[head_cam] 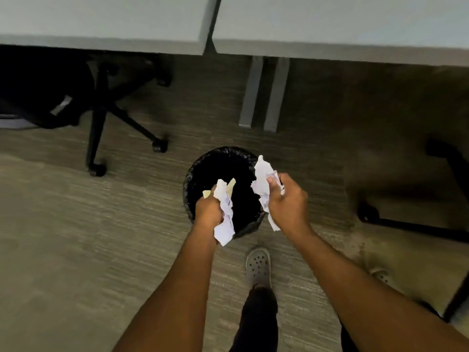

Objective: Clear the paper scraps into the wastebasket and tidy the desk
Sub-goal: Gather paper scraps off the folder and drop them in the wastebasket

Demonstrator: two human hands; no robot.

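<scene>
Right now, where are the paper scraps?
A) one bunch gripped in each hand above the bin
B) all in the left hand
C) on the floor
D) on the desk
A: the left hand and right hand each grip crumpled scraps over the open bin.

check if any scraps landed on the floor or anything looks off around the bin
Nothing stands out. The left hand and right hand each hold crumpled paper scraps over the black-lined wastebasket. No scraps show on the carpet around it, and the bin stands upright.
</scene>
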